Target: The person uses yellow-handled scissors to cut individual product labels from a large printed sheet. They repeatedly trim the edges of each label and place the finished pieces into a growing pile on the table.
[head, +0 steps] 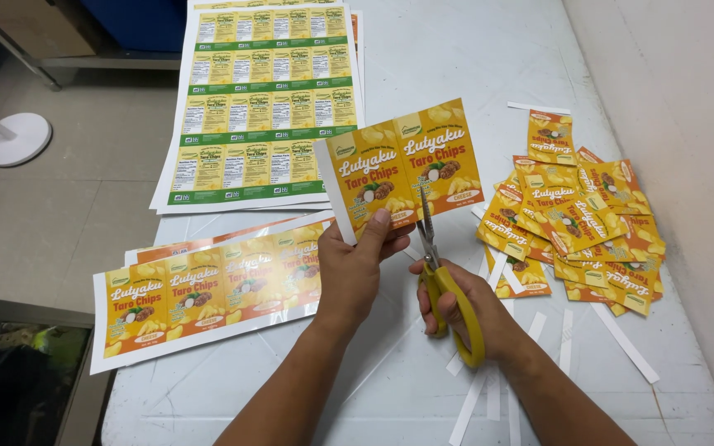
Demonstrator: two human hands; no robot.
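Scissors (440, 272) with yellow handles sit in the right hand (473, 310), whose fingers are threaded through the loops and closed around them; the blades point up and away from the person and bite into the bottom edge of a printed strip (402, 165), right at the seam between its two orange-and-yellow labels. The left hand (353, 272) pinches that strip from below, thumb pressed on the front of the left label and fingers clamped behind it, so the strip is held up off the white table (473, 58) and tilts slightly, its right end higher.

Just right of the scissors lies a loose pile of cut labels (576, 219), overlapping at all angles on the table. Thin white paper offcuts (625, 343) are scattered around and below the right wrist. To the left of the left forearm, a longer uncut strip of four labels (200, 297) rests flat, its near end hanging past the table's edge. Beyond the held strip, stacked sheets of green-and-yellow back labels (262, 99) cover the far left part of the table.
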